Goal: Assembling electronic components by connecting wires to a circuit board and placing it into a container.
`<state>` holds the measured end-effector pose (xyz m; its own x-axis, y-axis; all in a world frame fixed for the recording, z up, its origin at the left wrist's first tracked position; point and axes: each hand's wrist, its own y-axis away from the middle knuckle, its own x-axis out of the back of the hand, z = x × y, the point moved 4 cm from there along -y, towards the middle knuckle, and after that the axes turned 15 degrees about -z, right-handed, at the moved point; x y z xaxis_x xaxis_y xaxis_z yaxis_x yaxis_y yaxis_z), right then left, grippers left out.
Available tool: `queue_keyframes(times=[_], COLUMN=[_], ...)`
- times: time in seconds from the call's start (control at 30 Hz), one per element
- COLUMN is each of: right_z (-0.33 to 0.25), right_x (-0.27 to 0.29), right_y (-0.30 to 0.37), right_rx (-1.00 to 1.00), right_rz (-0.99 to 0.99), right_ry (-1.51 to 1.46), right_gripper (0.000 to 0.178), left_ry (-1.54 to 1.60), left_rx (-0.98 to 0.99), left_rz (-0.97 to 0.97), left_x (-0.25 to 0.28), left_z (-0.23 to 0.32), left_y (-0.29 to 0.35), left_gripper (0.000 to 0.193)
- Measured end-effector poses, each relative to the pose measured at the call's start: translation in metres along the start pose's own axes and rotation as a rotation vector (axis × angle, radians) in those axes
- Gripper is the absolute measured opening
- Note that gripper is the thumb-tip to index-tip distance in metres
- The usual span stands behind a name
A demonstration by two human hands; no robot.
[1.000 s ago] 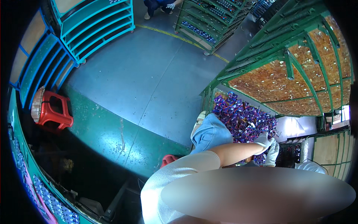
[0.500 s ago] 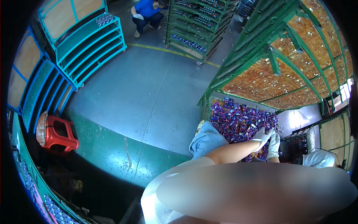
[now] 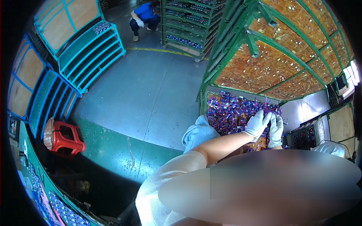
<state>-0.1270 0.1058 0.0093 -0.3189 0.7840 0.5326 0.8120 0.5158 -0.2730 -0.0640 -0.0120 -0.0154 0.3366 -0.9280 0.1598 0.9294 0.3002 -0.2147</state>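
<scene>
A dense heap of small purple-blue parts with red and blue wires covers the brown work surface at the right of the head view. Over the near right part of this heap are both my hands, in white gloves. My left hand reaches in with its fingers bent together, tips pointing away. Close beside it, my right hand has its fingers drawn together and bent toward the left fingertips. Some wired parts show at the fingertips, but what exactly is pinched there is too small to make out.
A green frame with a speckled brown board leans over the heap. Light blue cloth hangs at its left edge. A red stool, a turquoise rack and a green rack cart stand on the floor. A person in blue crouches behind.
The view has shifted, so the heap and frame sit further left. My hands show a little higher, still close together over the heap. The crouching person's gloved hand is lower.
</scene>
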Motion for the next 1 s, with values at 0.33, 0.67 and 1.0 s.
queue_keyframes(times=[0.33,0.67,1.0], right_z=[0.031,0.016,0.009], right_x=[0.009,0.003,-0.001], right_y=[0.012,0.005,-0.002], right_rx=[-0.065,-0.036,0.022], right_rz=[0.055,0.048,-0.016], right_ry=[-0.299,-0.224,-0.337], right_gripper=[0.034,0.029,0.028], left_ry=[-0.140,0.218,0.251], left_rx=[-0.209,0.040,-0.152], left_rz=[0.046,-0.071,-0.080], left_x=[-0.007,0.005,0.031], left_z=[0.019,0.019,0.042], left_y=[0.003,-0.004,0.003], left_gripper=[0.044,0.050,0.045])
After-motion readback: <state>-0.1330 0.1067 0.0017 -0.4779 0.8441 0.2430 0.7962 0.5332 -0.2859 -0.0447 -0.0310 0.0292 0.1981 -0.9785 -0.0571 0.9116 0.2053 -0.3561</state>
